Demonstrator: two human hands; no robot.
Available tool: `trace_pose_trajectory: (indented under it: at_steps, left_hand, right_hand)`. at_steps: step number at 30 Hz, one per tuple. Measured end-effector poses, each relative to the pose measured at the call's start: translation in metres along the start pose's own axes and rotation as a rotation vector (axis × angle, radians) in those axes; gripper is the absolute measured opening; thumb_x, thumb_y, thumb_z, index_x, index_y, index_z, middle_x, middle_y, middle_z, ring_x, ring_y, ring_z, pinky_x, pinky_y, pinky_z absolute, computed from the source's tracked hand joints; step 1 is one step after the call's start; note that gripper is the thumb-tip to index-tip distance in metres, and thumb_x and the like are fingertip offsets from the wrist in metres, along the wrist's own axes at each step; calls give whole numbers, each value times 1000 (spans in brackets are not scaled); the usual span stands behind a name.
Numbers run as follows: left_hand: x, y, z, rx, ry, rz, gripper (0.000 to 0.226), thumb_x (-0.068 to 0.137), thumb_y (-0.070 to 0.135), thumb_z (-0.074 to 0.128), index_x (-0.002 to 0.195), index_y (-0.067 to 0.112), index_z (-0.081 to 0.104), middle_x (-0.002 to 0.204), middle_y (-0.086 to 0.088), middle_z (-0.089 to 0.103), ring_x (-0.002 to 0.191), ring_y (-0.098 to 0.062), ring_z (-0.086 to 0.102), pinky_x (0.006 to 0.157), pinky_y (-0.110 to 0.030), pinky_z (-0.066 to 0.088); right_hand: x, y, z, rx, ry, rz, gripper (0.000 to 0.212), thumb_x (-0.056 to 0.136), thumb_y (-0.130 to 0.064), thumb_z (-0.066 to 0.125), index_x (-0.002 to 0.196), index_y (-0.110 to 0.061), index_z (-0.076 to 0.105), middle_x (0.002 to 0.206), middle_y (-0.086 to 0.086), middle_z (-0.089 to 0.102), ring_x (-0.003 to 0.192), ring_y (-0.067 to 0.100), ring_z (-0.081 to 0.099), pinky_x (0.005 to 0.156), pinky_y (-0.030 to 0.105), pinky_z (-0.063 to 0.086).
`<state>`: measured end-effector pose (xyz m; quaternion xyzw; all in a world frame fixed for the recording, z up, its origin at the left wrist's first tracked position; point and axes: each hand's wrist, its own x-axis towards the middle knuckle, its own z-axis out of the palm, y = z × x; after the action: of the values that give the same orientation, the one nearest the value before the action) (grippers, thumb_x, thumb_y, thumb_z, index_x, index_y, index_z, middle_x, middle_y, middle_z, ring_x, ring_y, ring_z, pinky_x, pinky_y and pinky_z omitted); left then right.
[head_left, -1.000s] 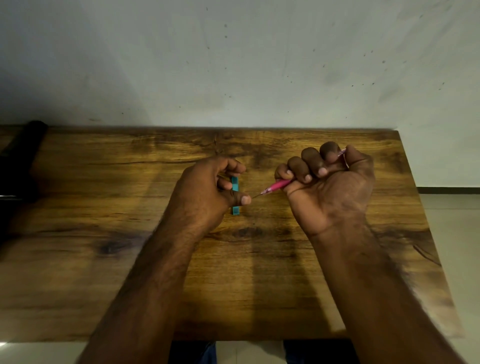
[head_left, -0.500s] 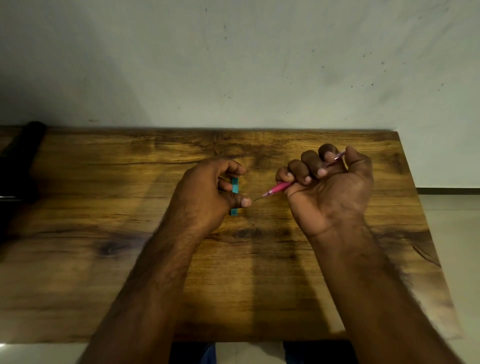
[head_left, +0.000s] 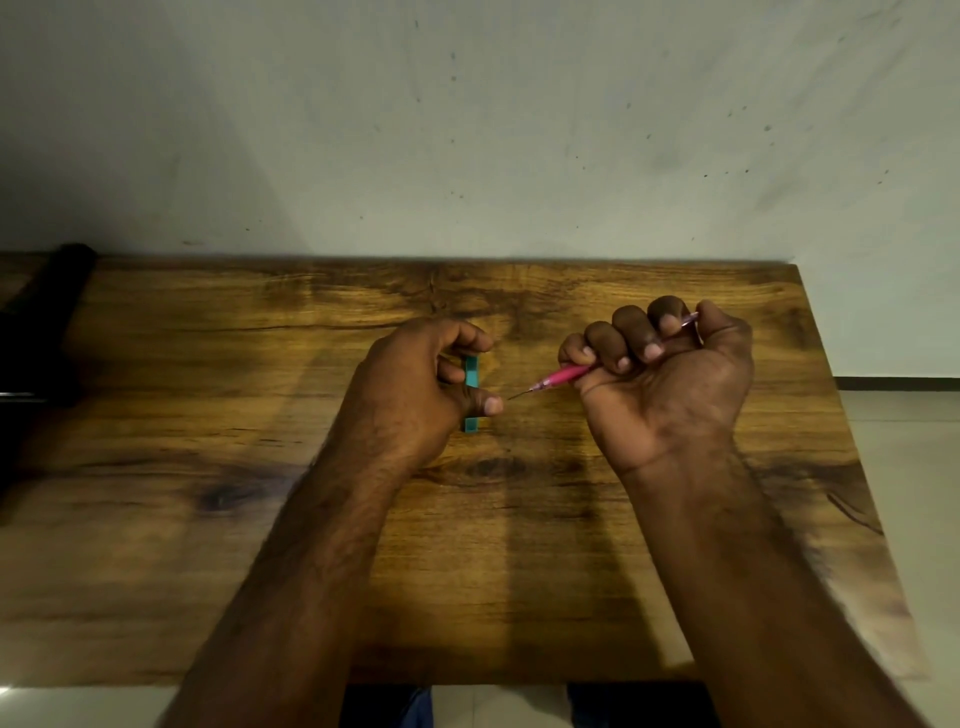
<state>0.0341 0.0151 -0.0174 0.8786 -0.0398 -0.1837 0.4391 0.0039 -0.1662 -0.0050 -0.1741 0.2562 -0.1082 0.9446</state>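
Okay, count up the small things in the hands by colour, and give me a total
Teal: 1, the teal bar pinched by the left hand.
Pink: 1, the pink needle-tipped tool gripped in the right hand.
Total: 2.

- Teal bar: small, flat, upright, pinched in the left hand above the tabletop.
- Pink pen: gripped in the right hand, thin tip aimed at the bar, just short of it.
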Motion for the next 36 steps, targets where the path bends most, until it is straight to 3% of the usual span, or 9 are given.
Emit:
trace_pose_trajectory:
  at_steps: [15,36]
  left_hand:
    - [0,-1,2,9,13,27,50,71,21,93,113,36,71,109,22,67,91,2,63,72,-21,52]
    - [-1,0,3,21,41,47,43,76,22,90,110,37,71,104,23,67,88,5,64,67,-12,45]
  right_hand:
    - [0,3,1,-2,-12,24,44,98,-41,31,62,-18,42,51,-3,27,50,16,21,57,29,33]
    - [-1,5,1,4,-19,31,45,98,-44,32,63,-17,42,52,-3,27,51,16,22,58,29,31]
